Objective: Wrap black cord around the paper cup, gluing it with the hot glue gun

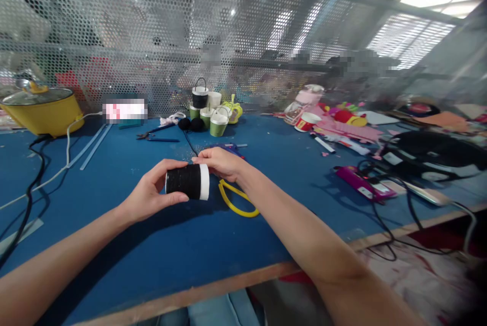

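Note:
A paper cup wrapped in black glitter material (187, 181), with a white rim showing at its right end, lies sideways between my hands above the blue table (114, 245). My left hand (150, 195) grips its left end with fingers curled round it. My right hand (219, 161) pinches the top right edge near the white rim. A yellow loop of strip (236, 199) lies on the table just right of the cup, under my right wrist.
Several small green and black cup baskets (209, 110) stand at the back centre, with pliers (152, 136) beside them. A yellow cooking pot (41, 110) and its cords lie left. A purple tool (359, 184), black cables and craft scraps crowd the right.

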Available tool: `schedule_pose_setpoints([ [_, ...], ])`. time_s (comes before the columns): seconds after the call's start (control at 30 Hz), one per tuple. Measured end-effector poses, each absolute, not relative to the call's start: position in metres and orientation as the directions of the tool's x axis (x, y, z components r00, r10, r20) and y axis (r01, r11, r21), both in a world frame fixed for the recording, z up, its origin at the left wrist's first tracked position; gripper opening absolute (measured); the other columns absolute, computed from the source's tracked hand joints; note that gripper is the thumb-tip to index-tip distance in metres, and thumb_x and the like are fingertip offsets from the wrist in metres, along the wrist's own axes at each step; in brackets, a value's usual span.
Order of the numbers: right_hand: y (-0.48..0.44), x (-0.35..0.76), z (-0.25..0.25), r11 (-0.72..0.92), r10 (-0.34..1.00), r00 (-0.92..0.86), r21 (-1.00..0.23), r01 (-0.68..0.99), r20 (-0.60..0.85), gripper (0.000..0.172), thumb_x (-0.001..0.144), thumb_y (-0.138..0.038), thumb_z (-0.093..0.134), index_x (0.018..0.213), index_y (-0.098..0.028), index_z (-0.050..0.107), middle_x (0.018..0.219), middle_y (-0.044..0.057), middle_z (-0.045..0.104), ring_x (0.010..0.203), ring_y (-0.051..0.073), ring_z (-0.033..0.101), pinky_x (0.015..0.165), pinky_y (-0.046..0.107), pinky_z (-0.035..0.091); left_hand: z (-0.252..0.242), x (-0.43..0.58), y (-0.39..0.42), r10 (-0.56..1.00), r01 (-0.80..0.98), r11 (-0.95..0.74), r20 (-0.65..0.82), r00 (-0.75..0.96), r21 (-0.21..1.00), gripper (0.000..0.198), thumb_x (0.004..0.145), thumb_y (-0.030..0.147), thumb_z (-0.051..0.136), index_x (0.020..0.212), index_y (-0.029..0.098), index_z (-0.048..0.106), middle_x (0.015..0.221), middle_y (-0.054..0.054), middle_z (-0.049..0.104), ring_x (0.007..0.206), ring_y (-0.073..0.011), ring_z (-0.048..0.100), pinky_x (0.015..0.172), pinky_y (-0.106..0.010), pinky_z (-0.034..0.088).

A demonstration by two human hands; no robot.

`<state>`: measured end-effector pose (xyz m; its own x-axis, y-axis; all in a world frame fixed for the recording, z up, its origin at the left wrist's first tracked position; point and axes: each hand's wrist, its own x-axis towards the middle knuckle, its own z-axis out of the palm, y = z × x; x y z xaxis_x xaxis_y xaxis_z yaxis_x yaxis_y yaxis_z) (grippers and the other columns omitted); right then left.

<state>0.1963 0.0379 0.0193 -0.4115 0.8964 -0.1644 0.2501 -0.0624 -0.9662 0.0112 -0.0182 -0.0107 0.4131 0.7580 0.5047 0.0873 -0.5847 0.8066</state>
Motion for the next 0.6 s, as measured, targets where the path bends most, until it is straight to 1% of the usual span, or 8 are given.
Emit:
schedule_pose_setpoints([
  [0.1,0.042,0.197,0.017,-0.037,0.917,-0.368,-0.952,0.303,-0.153,0.035,0.056,-0.042,0.071,0.052,-0.016,0.048,0.046,-0.006,0.044,0.044,0.007,0.040,0.045,0.022,0.031,-0.012,0.011,-0.016,0.781,0.070,-0.550,0.483,0.395,0.832,0.046,0.068,0.032,0.069,0.108,0.018,0.049,0.100,-0.006,0.053,0.094,-0.0199,0.052,0.084,-0.036,0.043],
  [0.23,0.042,0.205,0.025,0.046,0.966,-0.251,-0.923,0.382,-0.056,0.033,0.066,-0.040,0.065,0.050,-0.016,0.050,0.049,-0.002,0.050,0.048,0.008,0.044,0.047,0.023,0.031,-0.013,0.009,-0.012,0.830,0.086,-0.497,0.443,0.339,0.864,0.049,0.068,0.032,0.068,0.110,0.018,0.047,0.101,-0.007,0.052,0.093,-0.0204,0.053,0.080,-0.036,0.045],
  [0.3,0.036,0.210,0.034,0.071,0.970,-0.240,-0.916,0.394,-0.028,0.034,0.073,-0.043,0.058,0.054,-0.016,0.054,0.055,0.001,0.055,0.053,0.010,0.048,0.048,0.023,0.032,-0.014,0.009,-0.011,0.828,0.117,-0.511,0.451,0.332,0.852,0.048,0.069,0.031,0.068,0.110,0.018,0.046,0.103,-0.007,0.051,0.094,-0.0211,0.052,0.081,-0.037,0.044],
  [0.33,0.031,0.212,0.038,0.071,0.964,-0.264,-0.919,0.388,-0.037,0.036,0.076,-0.045,0.054,0.057,-0.015,0.055,0.058,0.002,0.056,0.055,0.010,0.049,0.049,0.024,0.033,-0.015,0.009,-0.011,0.818,0.137,-0.533,0.467,0.336,0.835,0.048,0.069,0.030,0.068,0.110,0.018,0.046,0.103,-0.007,0.050,0.095,-0.0212,0.052,0.082,-0.038,0.044],
  [0.4,0.021,0.214,0.041,0.041,0.930,-0.355,-0.938,0.343,-0.089,0.038,0.077,-0.048,0.050,0.060,-0.015,0.057,0.062,0.003,0.058,0.056,0.010,0.050,0.049,0.024,0.034,-0.017,0.010,-0.010,0.784,0.185,-0.595,0.514,0.348,0.782,0.046,0.069,0.028,0.067,0.110,0.020,0.047,0.102,-0.007,0.050,0.097,-0.0211,0.051,0.085,-0.039,0.042],
  [0.47,0.012,0.212,0.038,-0.011,0.902,-0.416,-0.966,0.257,-0.121,0.035,0.073,-0.047,0.055,0.061,-0.015,0.056,0.061,0.002,0.056,0.054,0.009,0.048,0.049,0.023,0.033,-0.020,0.010,-0.010,0.741,0.234,-0.660,0.566,0.362,0.714,0.045,0.070,0.026,0.067,0.110,0.022,0.047,0.103,-0.006,0.049,0.099,-0.0212,0.049,0.087,-0.040,0.041],
  [0.53,0.008,0.209,0.030,-0.048,0.909,-0.401,-0.986,0.162,-0.110,0.030,0.066,-0.043,0.063,0.061,-0.015,0.054,0.059,-0.001,0.052,0.052,0.008,0.045,0.050,0.023,0.033,-0.021,0.011,-0.011,0.708,0.274,-0.701,0.597,0.376,0.659,0.045,0.071,0.025,0.067,0.111,0.023,0.047,0.106,-0.007,0.048,0.102,-0.0219,0.047,0.089,-0.041,0.039],
  [0.6,0.007,0.206,0.021,-0.031,0.930,-0.361,-0.993,0.110,-0.069,0.027,0.063,-0.040,0.065,0.062,-0.015,0.053,0.057,-0.003,0.050,0.052,0.008,0.043,0.051,0.023,0.033,-0.021,0.010,-0.011,0.718,0.310,-0.693,0.586,0.377,0.651,0.047,0.070,0.027,0.067,0.112,0.023,0.045,0.109,-0.008,0.047,0.104,-0.0228,0.047,0.090,-0.042,0.038],
])
